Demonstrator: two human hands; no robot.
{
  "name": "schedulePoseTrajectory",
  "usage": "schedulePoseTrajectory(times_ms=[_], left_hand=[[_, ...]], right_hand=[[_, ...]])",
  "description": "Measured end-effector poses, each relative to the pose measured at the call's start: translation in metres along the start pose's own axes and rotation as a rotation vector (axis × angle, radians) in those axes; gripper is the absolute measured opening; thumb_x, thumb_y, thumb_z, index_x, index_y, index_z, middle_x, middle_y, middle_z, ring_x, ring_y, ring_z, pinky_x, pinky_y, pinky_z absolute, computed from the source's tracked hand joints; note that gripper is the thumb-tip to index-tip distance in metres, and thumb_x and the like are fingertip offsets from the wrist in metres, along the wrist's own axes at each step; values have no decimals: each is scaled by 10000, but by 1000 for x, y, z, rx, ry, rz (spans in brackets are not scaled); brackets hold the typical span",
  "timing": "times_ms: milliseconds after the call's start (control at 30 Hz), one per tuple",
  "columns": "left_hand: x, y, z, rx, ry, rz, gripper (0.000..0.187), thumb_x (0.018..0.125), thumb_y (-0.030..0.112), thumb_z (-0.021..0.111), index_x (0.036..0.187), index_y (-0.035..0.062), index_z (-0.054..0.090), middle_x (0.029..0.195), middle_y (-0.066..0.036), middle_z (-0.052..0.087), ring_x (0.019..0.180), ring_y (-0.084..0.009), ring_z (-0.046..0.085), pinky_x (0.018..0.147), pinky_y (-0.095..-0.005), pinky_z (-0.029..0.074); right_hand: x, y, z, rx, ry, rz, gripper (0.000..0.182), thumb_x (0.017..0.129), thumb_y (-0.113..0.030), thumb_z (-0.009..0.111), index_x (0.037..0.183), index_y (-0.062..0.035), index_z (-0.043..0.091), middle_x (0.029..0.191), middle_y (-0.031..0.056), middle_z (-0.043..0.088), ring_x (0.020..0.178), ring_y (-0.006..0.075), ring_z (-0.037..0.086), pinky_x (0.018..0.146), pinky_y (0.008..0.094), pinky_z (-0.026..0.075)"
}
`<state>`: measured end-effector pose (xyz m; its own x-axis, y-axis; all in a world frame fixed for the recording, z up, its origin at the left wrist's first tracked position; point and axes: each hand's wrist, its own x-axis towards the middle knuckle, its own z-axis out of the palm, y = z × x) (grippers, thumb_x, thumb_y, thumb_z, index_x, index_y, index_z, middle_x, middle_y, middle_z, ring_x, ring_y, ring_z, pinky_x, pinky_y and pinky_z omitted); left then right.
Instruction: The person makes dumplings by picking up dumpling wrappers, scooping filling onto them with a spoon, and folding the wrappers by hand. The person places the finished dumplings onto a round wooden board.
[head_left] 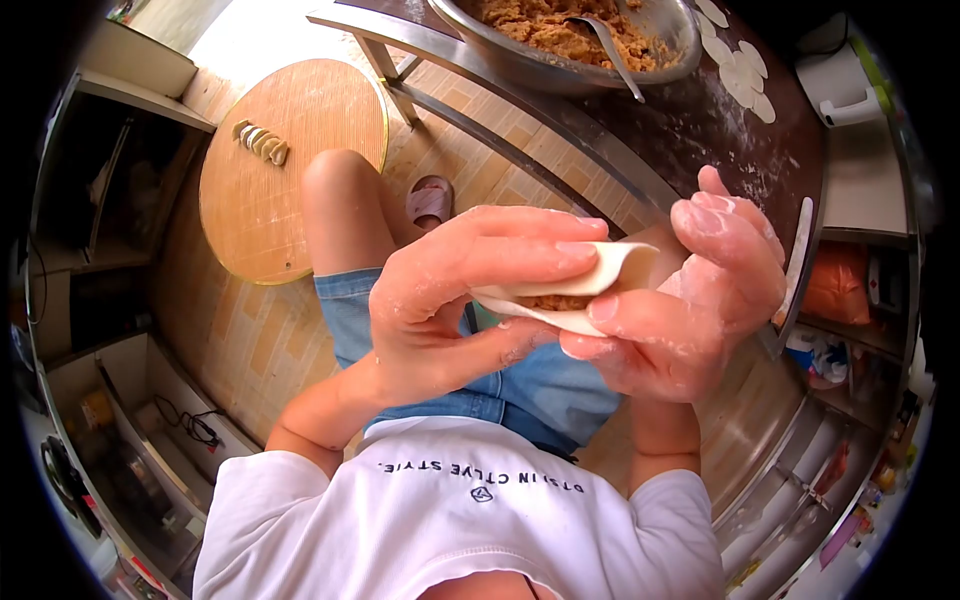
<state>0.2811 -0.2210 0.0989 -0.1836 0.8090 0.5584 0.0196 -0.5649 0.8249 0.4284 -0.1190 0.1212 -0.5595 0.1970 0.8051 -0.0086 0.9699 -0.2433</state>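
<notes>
Bright daylight burns out the tan tiled floor beyond the far edge of the round yellow ribbed tray. The folded white dough wrapper looks fairly crisp. Fisheye distortion bows the dark brown counter's edges; black vignetting swallows the corners.

We judge this a home kitchen, or a room used as one: metal bowl of filling, floured table, dumplings on a round board. We note a slipper on patterned floor, crowded shelves, loose cable in a low cabinet.
</notes>
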Motion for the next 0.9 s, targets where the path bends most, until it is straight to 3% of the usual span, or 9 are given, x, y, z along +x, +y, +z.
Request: schedulePoseTrajectory(times_ms=[133, 233, 367, 467, 500, 600, 700, 800, 900], left_hand=[[-5, 0, 9, -232, 85, -19, 408, 681, -60, 636, 1085, -35, 580, 1118, -203, 564, 1050, -280, 555, 865, -339, 457], [-7, 7, 11, -242, 58, -142, 409, 682, -47, 648, 1086, -41, 579, 1109, -204, 567, 1045, -274, 559, 867, -335, 454], [-3, 7, 3, -136, -54, -57, 405, 704, -22, 657, 1097, -60, 565, 1109, -199, 569, 1035, -267, 570, 879, -329, 448], [-4, 15, 4, -220, -58, -137, 448, 725, -35, 649, 1146, -77, 504, 1116, -207, 562, 1069, -278, 555, 905, -345, 444], [-4, 17, 6, -231, -34, -152, 465, 730, -41, 645, 1163, -78, 478, 1122, -213, 557, 1081, -282, 548, 913, -351, 442], [-3, 23, 6, -192, -7, -176, 551, 734, -80, 627, 1223, -68, 373, 1153, -235, 530, 1119, -298, 521, 931, -374, 439], [1, 24, 1, -169, -44, -199, 579, 729, 15, 685, 1202, -52, 359, 1078, -282, 557, 1078, -311, 545, 907, -374, 441], [4, 28, 0, -113, -76, -208, 578, 732, 38, 701, 1188, -43, 356, 1059, -307, 562, 1067, -315, 552, 904, -359, 433], [4, 29, 1, -1, -102, -166, 524, 750, 28, 687, 1164, -40, 372, 1085, -296, 555, 1082, -317, 542, 914, -359, 427]], right_hand=[[-2, -10, 29, 587, 152, 437, 727, 679, -630, 605, 1123, -69, 480, 1229, 178, 430, 1114, 304, 449, 926, 444, 404], [-7, 3, 31, 532, -22, 302, 980, 629, -773, 475, 1192, 29, 457, 1190, 197, 486, 1078, 292, 487, 933, 420, 383], [6, 10, 26, 257, -30, 48, 988, 631, -818, 379, 1121, 29, 519, 1073, 173, 567, 1034, 281, 510, 944, 432, 362], [11, 11, 18, 107, -70, -51, 997, 652, -823, 326, 1159, 21, 480, 1043, 170, 582, 1016, 279, 515, 929, 444, 379], [10, 10, 18, 98, -40, -42, 993, 665, -819, 308, 1169, 21, 465, 1035, 165, 587, 1015, 282, 514, 927, 451, 381], [15, 12, -12, 138, -98, -72, 666, 758, -708, 380, 1075, -133, 487, 1022, 110, 585, 1001, 283, 503, 943, 491, 373], [29, 7, -33, -24, -299, -111, 339, 830, -527, 473, 921, -204, 519, 1013, 71, 576, 984, 261, 498, 948, 503, 372], [38, -14, -29, -125, -343, -15, 200, 859, -400, 504, 832, -205, 543, 1013, 53, 578, 975, 248, 496, 946, 501, 376], [43, -16, -29, -116, -369, 25, 219, 848, -385, 530, 773, -182, 560, 1003, 62, 589, 960, 253, 503, 934, 490, 383]])
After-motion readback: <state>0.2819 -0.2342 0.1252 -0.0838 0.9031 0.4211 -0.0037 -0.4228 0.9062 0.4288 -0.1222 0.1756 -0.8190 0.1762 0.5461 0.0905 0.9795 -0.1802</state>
